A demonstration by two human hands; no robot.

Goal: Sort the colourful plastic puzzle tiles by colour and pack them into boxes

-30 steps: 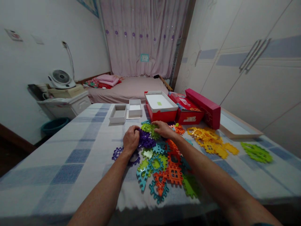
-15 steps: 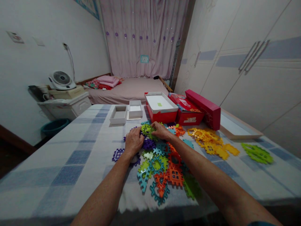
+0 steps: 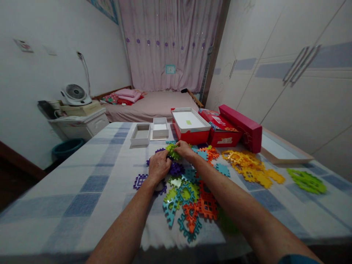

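My right hand [image 3: 183,149] pinches the edge of a lime-green interlocking plastic piece [image 3: 172,151] at the far side of a mixed heap. Just left of it, my left hand [image 3: 159,165] is curled over the heap with its fingers bent down, so what they grip is hidden. A dark purple piece [image 3: 176,168] lies beside my left hand, and a purple window piece [image 3: 140,181] is left of its wrist. Nearer me are a teal toothed piece [image 3: 185,193], an orange window piece [image 3: 208,209] and several others, overlapping on the cloth.
A yellow pile [image 3: 249,170] and a green pile [image 3: 307,181] lie to the right. Behind the heap stand two small white boxes [image 3: 140,135], a red-and-white box [image 3: 191,136], a red printed box [image 3: 224,139] and a long red box [image 3: 242,128]. A shallow lid [image 3: 286,149] lies far right.
The right hand has drawn slightly up and left at the lime-green piece, its fingers now closer together. The left hand stays nearly in place. The whole view has shifted a little.
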